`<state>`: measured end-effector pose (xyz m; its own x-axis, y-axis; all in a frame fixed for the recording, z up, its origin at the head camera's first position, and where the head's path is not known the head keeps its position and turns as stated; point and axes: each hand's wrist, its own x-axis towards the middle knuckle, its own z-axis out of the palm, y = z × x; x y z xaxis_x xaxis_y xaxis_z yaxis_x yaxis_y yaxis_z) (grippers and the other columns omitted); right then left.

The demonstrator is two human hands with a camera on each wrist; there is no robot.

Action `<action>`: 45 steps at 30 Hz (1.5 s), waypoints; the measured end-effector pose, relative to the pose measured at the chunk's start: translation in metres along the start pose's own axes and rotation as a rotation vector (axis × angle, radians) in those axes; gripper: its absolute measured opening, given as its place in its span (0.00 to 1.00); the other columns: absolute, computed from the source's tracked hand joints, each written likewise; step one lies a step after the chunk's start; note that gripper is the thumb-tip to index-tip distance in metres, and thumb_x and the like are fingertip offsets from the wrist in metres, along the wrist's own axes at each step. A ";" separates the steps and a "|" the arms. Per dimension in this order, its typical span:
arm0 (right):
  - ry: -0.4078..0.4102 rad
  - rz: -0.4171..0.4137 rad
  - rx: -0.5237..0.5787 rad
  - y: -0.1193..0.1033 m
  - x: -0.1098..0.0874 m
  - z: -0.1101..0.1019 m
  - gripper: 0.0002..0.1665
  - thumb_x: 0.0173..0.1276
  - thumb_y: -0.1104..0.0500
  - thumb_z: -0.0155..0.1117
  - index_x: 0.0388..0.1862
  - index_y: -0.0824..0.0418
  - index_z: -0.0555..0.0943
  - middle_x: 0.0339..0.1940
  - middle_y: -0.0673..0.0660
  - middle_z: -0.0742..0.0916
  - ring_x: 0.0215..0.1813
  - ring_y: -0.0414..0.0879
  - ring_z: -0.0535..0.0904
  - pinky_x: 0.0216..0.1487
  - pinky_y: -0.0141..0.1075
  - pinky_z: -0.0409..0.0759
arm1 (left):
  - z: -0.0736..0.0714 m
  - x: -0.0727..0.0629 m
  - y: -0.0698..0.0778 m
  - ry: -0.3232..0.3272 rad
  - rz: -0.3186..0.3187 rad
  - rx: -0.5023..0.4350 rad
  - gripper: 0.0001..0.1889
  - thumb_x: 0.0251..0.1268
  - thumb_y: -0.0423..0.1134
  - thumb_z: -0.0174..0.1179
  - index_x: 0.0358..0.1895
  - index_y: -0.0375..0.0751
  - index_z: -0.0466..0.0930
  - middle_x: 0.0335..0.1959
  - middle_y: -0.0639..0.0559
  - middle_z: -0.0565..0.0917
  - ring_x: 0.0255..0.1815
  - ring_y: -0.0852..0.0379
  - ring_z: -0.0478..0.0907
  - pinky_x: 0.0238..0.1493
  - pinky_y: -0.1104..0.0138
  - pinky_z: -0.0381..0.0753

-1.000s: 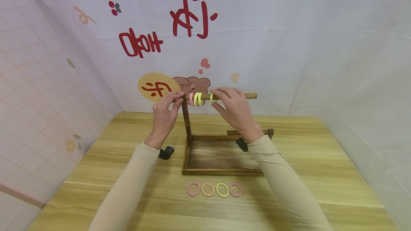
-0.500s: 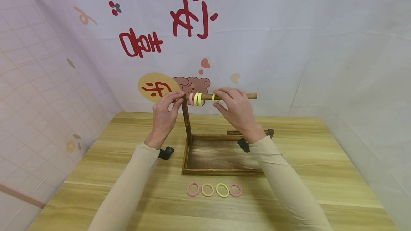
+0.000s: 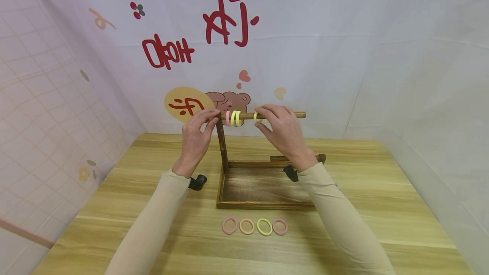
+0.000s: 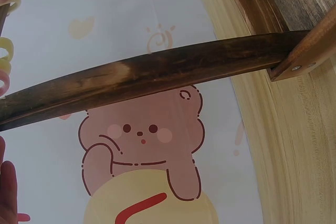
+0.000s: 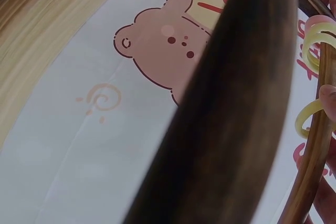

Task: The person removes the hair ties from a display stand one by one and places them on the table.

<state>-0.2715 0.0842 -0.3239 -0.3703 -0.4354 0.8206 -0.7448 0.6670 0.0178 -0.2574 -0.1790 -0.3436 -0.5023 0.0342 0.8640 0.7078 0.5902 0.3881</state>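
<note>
In the head view, my left hand [image 3: 196, 137] pinches the top of the wooden stand's upright post [image 3: 222, 143], where the upper bar [image 3: 248, 116] joins it. A pink ring [image 3: 228, 118] and two yellow rings [image 3: 236, 118] hang on that bar near the post. Farther right along it, my right hand [image 3: 282, 133] pinches another yellow ring [image 3: 256, 116], which encircles the bar. The right wrist view shows this yellow ring [image 5: 304, 121] round the bar, with the thumb against it. Only the edge of the left hand [image 4: 8, 192] shows in the left wrist view.
The stand's tray base [image 3: 263, 204] rests on the wooden table [image 3: 172, 241]. A lower bar [image 3: 278, 158] is partly behind my right wrist. In front of the tray lie a pink ring [image 3: 230, 225], an orange ring [image 3: 247, 226], a yellow ring [image 3: 265, 227] and another pink ring [image 3: 280, 226].
My right hand has shifted slightly right along the bar, and the yellow ring in its fingers has moved with it. The left hand and the other rings stay where they were.
</note>
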 end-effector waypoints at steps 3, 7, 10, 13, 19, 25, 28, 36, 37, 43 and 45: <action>0.001 0.000 -0.005 0.000 0.000 -0.001 0.27 0.63 0.59 0.81 0.60 0.62 0.85 0.55 0.58 0.88 0.55 0.55 0.84 0.61 0.53 0.78 | 0.000 0.000 0.000 0.001 0.000 -0.001 0.11 0.69 0.30 0.67 0.51 0.33 0.88 0.51 0.41 0.88 0.44 0.44 0.88 0.46 0.51 0.87; 0.007 0.003 -0.009 0.001 0.000 -0.002 0.27 0.62 0.59 0.81 0.59 0.62 0.85 0.55 0.58 0.88 0.55 0.54 0.84 0.61 0.53 0.79 | 0.000 0.001 0.000 0.000 0.006 -0.001 0.11 0.69 0.30 0.67 0.51 0.33 0.88 0.51 0.41 0.88 0.44 0.44 0.88 0.46 0.50 0.87; 0.007 0.007 -0.008 0.001 -0.001 -0.003 0.26 0.62 0.59 0.81 0.59 0.62 0.85 0.54 0.58 0.88 0.55 0.54 0.84 0.61 0.53 0.79 | -0.001 0.001 0.001 -0.003 0.011 0.002 0.11 0.70 0.31 0.67 0.52 0.33 0.88 0.51 0.40 0.88 0.44 0.44 0.88 0.46 0.51 0.87; 0.007 0.010 -0.007 0.002 -0.002 -0.004 0.27 0.62 0.59 0.81 0.59 0.62 0.85 0.54 0.58 0.88 0.55 0.54 0.84 0.61 0.53 0.78 | -0.001 0.000 0.001 -0.007 0.013 0.004 0.11 0.70 0.31 0.66 0.52 0.33 0.88 0.51 0.40 0.88 0.44 0.44 0.88 0.46 0.51 0.87; 0.019 0.008 -0.006 0.003 -0.002 -0.005 0.27 0.61 0.60 0.81 0.59 0.62 0.86 0.54 0.58 0.88 0.54 0.55 0.84 0.61 0.53 0.79 | -0.001 0.000 0.000 -0.001 0.007 0.002 0.11 0.70 0.31 0.67 0.51 0.33 0.88 0.51 0.40 0.88 0.44 0.44 0.88 0.47 0.51 0.87; 0.022 0.010 -0.006 0.006 -0.004 -0.007 0.27 0.61 0.60 0.81 0.59 0.62 0.85 0.54 0.58 0.88 0.54 0.55 0.84 0.61 0.54 0.79 | -0.001 0.000 0.000 -0.003 -0.001 -0.002 0.11 0.69 0.31 0.67 0.51 0.33 0.88 0.51 0.41 0.88 0.45 0.44 0.88 0.47 0.51 0.87; 0.025 0.013 -0.004 0.007 -0.005 -0.007 0.27 0.61 0.60 0.81 0.59 0.62 0.85 0.55 0.58 0.88 0.54 0.56 0.84 0.61 0.54 0.79 | -0.001 0.000 0.000 -0.009 -0.003 0.000 0.11 0.70 0.31 0.67 0.52 0.33 0.88 0.51 0.41 0.88 0.45 0.45 0.88 0.48 0.51 0.87; 0.030 0.025 -0.009 0.009 -0.007 -0.009 0.28 0.60 0.60 0.82 0.59 0.62 0.85 0.55 0.58 0.88 0.54 0.57 0.84 0.61 0.54 0.79 | -0.001 0.000 0.001 -0.009 -0.004 -0.009 0.11 0.70 0.31 0.66 0.52 0.33 0.88 0.51 0.41 0.88 0.46 0.44 0.88 0.48 0.52 0.87; 0.027 0.026 -0.010 0.009 -0.007 -0.009 0.28 0.60 0.60 0.82 0.60 0.62 0.85 0.55 0.58 0.88 0.54 0.57 0.84 0.61 0.54 0.78 | -0.001 0.000 0.001 -0.008 -0.004 -0.011 0.11 0.70 0.31 0.66 0.52 0.33 0.88 0.51 0.41 0.88 0.46 0.44 0.88 0.48 0.52 0.87; 0.018 0.027 -0.017 0.011 -0.008 -0.010 0.28 0.61 0.60 0.82 0.60 0.62 0.85 0.55 0.59 0.88 0.54 0.58 0.84 0.61 0.55 0.78 | -0.001 0.000 0.000 -0.010 0.003 -0.006 0.11 0.71 0.31 0.66 0.52 0.32 0.88 0.51 0.40 0.88 0.46 0.45 0.88 0.48 0.52 0.87; 0.020 0.031 -0.021 0.011 -0.008 -0.011 0.28 0.61 0.60 0.82 0.60 0.62 0.85 0.55 0.59 0.88 0.54 0.58 0.84 0.61 0.55 0.78 | 0.000 0.001 0.000 -0.010 0.004 -0.005 0.11 0.71 0.31 0.66 0.52 0.32 0.88 0.51 0.40 0.88 0.46 0.44 0.88 0.48 0.52 0.87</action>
<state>-0.2709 0.1020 -0.3245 -0.3819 -0.4025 0.8320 -0.7213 0.6926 0.0040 -0.2579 -0.1796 -0.3432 -0.5046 0.0445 0.8622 0.7120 0.5863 0.3864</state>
